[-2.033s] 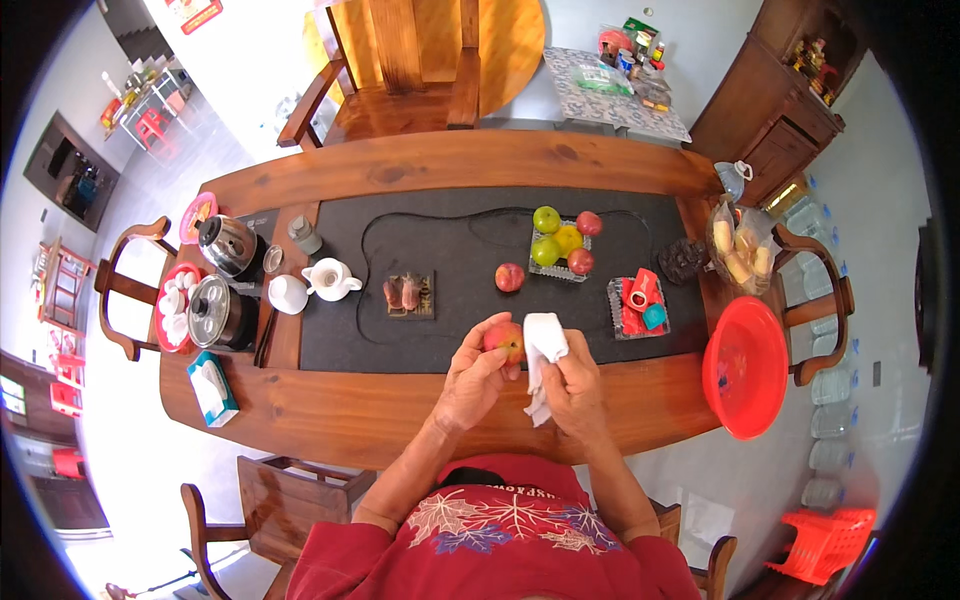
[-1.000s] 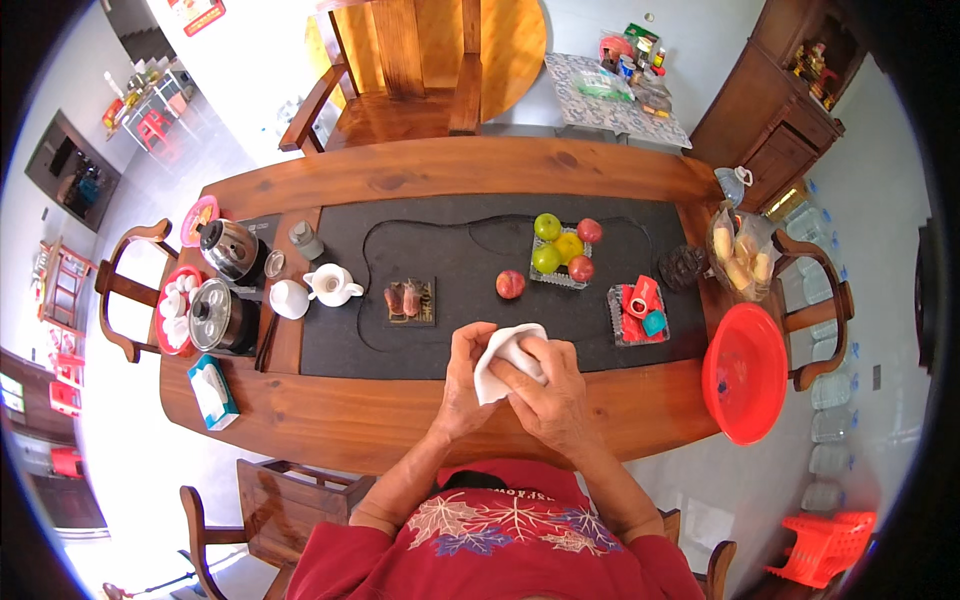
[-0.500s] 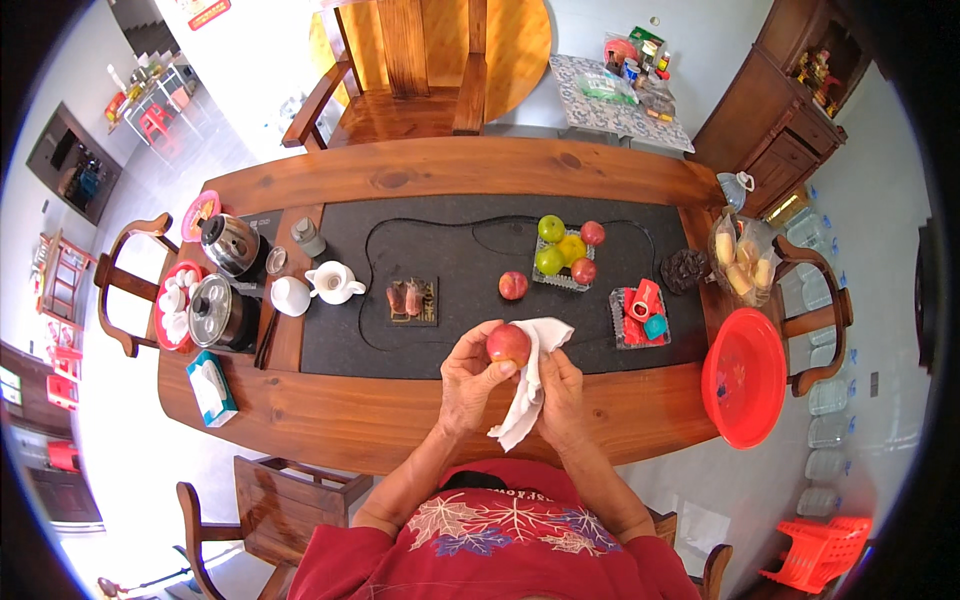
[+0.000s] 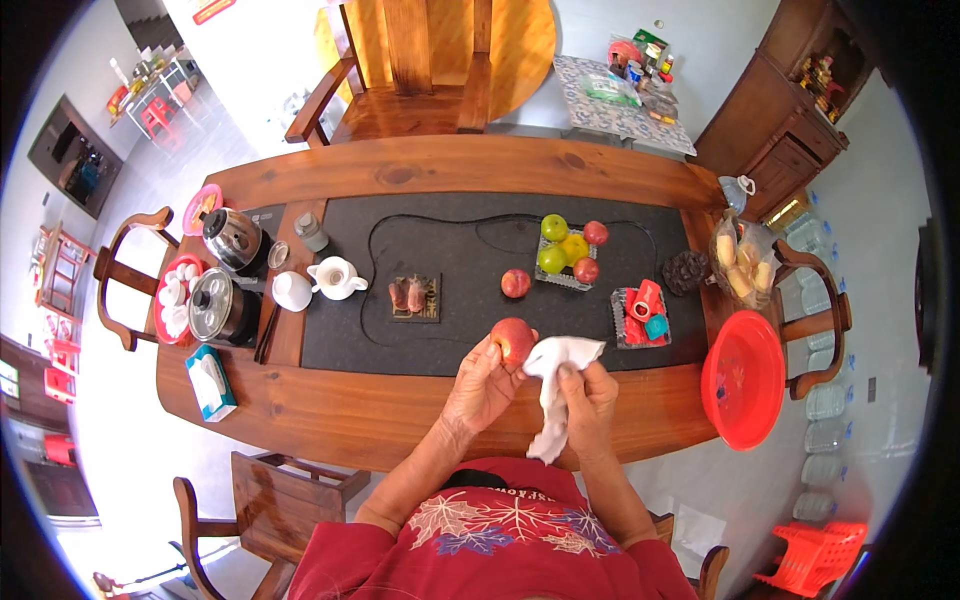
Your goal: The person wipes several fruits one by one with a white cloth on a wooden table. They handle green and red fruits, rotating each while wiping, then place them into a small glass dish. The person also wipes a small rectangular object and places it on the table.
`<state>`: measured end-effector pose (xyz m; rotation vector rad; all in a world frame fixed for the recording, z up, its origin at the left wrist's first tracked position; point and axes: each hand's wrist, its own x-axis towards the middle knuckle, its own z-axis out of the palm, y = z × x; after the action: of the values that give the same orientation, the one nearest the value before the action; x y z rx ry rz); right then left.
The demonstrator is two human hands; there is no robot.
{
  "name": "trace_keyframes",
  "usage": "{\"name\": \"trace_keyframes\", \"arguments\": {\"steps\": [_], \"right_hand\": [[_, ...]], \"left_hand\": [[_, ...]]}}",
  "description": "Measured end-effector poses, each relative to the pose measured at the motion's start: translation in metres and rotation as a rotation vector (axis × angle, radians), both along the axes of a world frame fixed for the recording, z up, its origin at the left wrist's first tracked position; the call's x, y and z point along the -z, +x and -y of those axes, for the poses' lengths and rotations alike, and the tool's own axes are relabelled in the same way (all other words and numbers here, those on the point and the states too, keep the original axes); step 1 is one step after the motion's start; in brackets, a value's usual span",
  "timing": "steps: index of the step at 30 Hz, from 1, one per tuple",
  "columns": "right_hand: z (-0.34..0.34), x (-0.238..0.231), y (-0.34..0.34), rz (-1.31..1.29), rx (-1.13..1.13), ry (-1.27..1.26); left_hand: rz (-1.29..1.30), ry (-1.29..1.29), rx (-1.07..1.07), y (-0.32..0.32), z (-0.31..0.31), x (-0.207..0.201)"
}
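One red apple (image 4: 512,341) gripped in the left hand (image 4: 482,385), above the counter (image 4: 380,410), person's side. Right hand (image 4: 592,395) pinches a white cloth (image 4: 551,378) just beside the apple (contact hard to tell). Another red fruit (image 4: 516,284) lies on the dark inlay (image 4: 470,310), near the clear fruit tray (image 4: 562,284).

1. A red basin (image 4: 755,425) is set on the table (image 4: 300,405), near right.
2. A tissue box (image 4: 210,385) is placed at near left.
3. A kettle (image 4: 234,241) is set beyond a lidded pot (image 4: 225,303), left.
4. An armchair (image 4: 400,115) is placed at the far side.
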<state>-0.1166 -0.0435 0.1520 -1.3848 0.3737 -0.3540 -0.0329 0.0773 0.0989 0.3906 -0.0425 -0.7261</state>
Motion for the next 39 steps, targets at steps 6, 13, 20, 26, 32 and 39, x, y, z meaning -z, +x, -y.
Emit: {"name": "trace_keyframes", "arguments": {"steps": [6,13,20,26,32,39], "right_hand": [[0.005,-0.002,0.025,0.283,0.002,-0.842],[-0.012,0.03,0.003,0.343,-0.218,-0.966],[0.009,0.007,-0.001,0.143,0.075,-0.568],[0.011,0.009,0.018,0.153,0.006,-0.593],[-0.003,0.039,0.015,0.106,0.046,-0.442],[-0.015,0.027,-0.016,-0.13,-0.292,-0.215]], "left_hand": [[0.064,0.076,-0.012,-0.003,0.006,-0.001],[-0.088,0.051,0.08,0.005,-0.007,0.008],[0.026,0.093,-0.004,0.005,0.0,-0.004],[0.061,0.188,-0.003,-0.005,0.007,-0.007],[0.077,0.266,-0.097,-0.004,0.003,0.005],[0.175,0.297,-0.09,0.001,0.002,0.006]]}}
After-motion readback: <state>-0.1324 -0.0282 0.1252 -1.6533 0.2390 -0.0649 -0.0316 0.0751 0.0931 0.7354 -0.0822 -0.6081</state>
